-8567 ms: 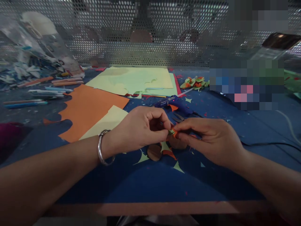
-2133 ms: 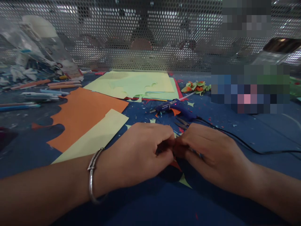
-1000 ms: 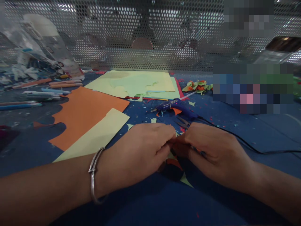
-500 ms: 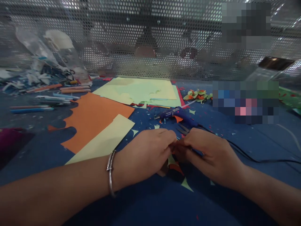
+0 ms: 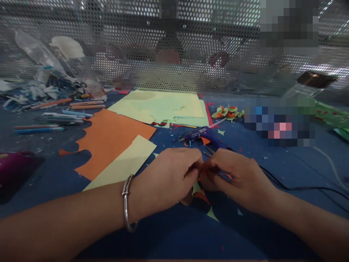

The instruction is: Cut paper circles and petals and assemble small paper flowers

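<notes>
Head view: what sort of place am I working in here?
Probably a paper-craft workbench: orange paper and pale green sheets lie on the blue table, with a glue gun, pens and paper scraps about.

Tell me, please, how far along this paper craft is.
Done: a pile of orange-and-green pieces lies farther back, and the orange sheet has scalloped cut-outs. In hand: left hand and right hand pinch a small paper piece, mostly hidden. Left: large uncut areas on it and the green sheets; the glue gun lies untouched.
</notes>
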Available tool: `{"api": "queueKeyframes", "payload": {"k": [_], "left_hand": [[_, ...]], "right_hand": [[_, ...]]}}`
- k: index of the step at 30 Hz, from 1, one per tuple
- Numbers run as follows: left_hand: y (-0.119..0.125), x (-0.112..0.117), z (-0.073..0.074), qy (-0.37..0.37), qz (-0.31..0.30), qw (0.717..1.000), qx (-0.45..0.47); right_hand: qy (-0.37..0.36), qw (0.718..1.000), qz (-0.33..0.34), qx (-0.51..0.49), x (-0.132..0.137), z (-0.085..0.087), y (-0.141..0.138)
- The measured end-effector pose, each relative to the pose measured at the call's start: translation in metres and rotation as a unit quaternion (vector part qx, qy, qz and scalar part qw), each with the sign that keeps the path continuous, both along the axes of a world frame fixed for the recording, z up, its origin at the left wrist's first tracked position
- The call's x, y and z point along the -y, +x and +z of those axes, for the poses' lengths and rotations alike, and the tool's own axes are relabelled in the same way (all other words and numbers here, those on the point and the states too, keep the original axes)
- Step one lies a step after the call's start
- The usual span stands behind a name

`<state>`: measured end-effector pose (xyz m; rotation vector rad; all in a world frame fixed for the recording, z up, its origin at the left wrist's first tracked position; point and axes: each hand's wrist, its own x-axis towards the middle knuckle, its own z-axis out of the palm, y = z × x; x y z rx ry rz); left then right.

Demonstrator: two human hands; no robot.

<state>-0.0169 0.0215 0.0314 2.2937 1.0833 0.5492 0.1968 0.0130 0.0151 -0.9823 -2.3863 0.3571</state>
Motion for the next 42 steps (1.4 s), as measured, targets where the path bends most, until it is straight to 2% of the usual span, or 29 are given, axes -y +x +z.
{"api": "queueKeyframes", "payload": {"k": [6,11,16,23,26,28,31,38,42], "left_hand": [[0.001,0.000,0.007,-0.091,-0.001,0.996,-0.012],[-0.006,-0.003,-0.003,-0.167,0.007,0.986,0.025],[-0.015,-0.009,-0.017,-0.140,0.002,0.989,0.049],[-0.020,-0.021,-0.013,-0.111,-0.009,0.994,0.005],[-0.021,-0.024,-0.014,-0.076,0.010,0.997,-0.001],[-0.023,-0.026,-0.014,-0.044,0.032,0.998,0.005],[-0.030,-0.031,-0.014,-0.017,0.073,0.997,0.026],[-0.047,-0.052,-0.027,-0.008,0.166,0.984,0.066],[-0.050,-0.057,-0.033,-0.017,0.175,0.982,0.070]], "right_hand": [[-0.006,0.999,0.023,0.029,-0.004,-0.001,-0.005],[-0.031,0.997,0.049,0.057,-0.010,-0.001,-0.009],[-0.073,0.994,0.068,0.051,-0.018,-0.005,-0.013],[-0.115,0.991,0.065,0.002,-0.024,-0.003,-0.014],[-0.080,0.997,0.018,-0.006,-0.031,-0.002,-0.005],[-0.001,0.997,-0.076,-0.003,-0.040,-0.005,0.004],[0.085,0.981,-0.175,0.024,-0.055,-0.015,0.017],[0.035,0.972,-0.218,0.084,-0.073,-0.033,0.017],[0.017,0.971,-0.233,0.055,-0.075,-0.034,0.016]]}}
